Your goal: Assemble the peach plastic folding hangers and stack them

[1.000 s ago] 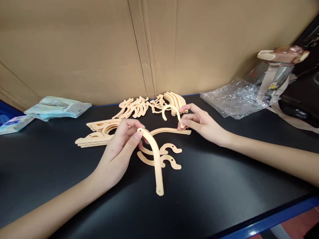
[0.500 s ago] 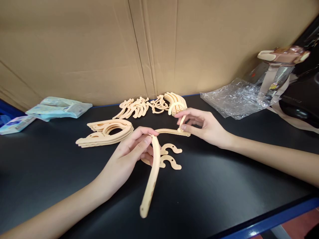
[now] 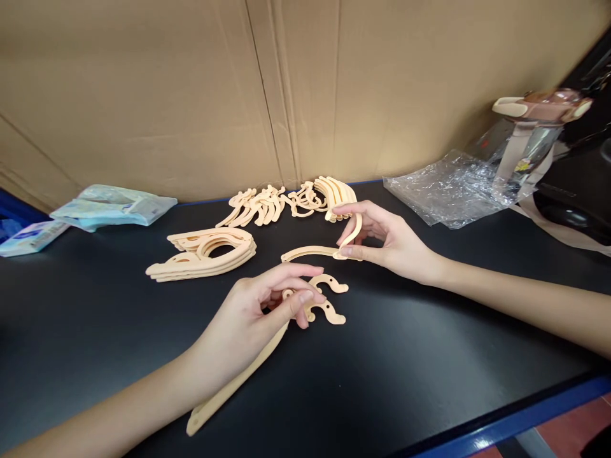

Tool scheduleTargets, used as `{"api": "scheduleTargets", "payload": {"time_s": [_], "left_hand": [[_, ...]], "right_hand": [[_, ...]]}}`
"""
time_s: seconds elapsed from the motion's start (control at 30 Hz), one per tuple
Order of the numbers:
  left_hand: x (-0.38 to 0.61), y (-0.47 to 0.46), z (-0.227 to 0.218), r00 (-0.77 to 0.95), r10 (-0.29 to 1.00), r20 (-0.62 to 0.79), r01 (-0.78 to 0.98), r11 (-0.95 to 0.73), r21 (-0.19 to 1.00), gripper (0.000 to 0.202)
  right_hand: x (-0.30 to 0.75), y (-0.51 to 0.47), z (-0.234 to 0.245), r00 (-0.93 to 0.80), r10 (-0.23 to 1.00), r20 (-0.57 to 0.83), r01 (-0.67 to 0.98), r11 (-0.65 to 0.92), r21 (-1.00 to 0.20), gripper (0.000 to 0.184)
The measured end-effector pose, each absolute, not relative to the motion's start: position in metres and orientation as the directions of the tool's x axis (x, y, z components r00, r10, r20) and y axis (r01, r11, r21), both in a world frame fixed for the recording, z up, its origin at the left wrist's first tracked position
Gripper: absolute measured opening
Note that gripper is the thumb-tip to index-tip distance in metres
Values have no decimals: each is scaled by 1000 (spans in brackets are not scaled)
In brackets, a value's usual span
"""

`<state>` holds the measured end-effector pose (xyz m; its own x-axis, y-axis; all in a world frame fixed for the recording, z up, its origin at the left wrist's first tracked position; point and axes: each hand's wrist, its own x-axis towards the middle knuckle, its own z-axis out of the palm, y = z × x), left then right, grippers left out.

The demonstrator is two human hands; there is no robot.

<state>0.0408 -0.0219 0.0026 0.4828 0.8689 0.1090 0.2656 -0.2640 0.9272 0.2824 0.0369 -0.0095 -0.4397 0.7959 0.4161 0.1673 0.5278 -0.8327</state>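
My left hand (image 3: 270, 305) is over the middle of the table, its index finger stretched out and its fingers loosely apart. A long curved beige hanger arm (image 3: 233, 388) lies beneath it, one end showing between thumb and fingers. Two small beige hanger hooks (image 3: 331, 312) lie at my left fingertips, partly covered. My right hand (image 3: 382, 235) pinches a curved beige hanger hook (image 3: 353, 230) between thumb and fingers, upright. The hook's lower end meets the end of another curved hanger arm (image 3: 310, 251), which lies on the table; whether they are joined I cannot tell.
Folded hanger pieces (image 3: 205, 257) are stacked at left. Behind lie a row of loose hooks (image 3: 260, 207) and a pile of curved arms (image 3: 337, 194). Tissue packs (image 3: 112, 207) lie far left, a clear plastic bag (image 3: 443, 187) and a strapped bottle (image 3: 534, 140) at right. Cardboard (image 3: 191, 95) stands behind.
The long hanger arm has swung down to the left and now lies lower, under my left hand. My left hand has moved slightly down and right over the small hooks. The right-hand hook has turned slightly.
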Motion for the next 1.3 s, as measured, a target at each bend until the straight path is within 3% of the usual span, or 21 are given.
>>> {"api": "scheduleTargets", "payload": {"time_s": [0.27,0.5,0.7,0.8,0.93,1.0,1.17,1.3], "left_hand": [[34,-30,-4,591,745,308,448,-621,643,27],[35,-33,-4,694,561,451,428,-825,369,25],[32,-30,2,671,540,508,505,-835,220,23],[27,-27,10,659,564,498,593,-797,117,9],[25,-31,20,692,559,457,684,-710,-167,44],[28,-36,21,714,583,389,692,-675,-258,49],[35,-48,21,769,610,191,639,-745,-190,21],[36,-47,23,758,584,290,639,-755,-148,21]], "right_hand": [[282,36,-9,-451,785,425,164,541,-825,39],[281,36,-8,-485,776,404,186,542,-819,25],[281,37,-9,-483,789,380,221,530,-819,24],[281,37,-9,-478,792,380,236,533,-812,24],[281,36,-8,-482,787,386,241,542,-805,23],[281,36,-9,-487,783,385,240,545,-804,23],[281,37,-10,-494,775,394,243,558,-794,20],[281,36,-8,-486,786,383,246,543,-803,23]]}}
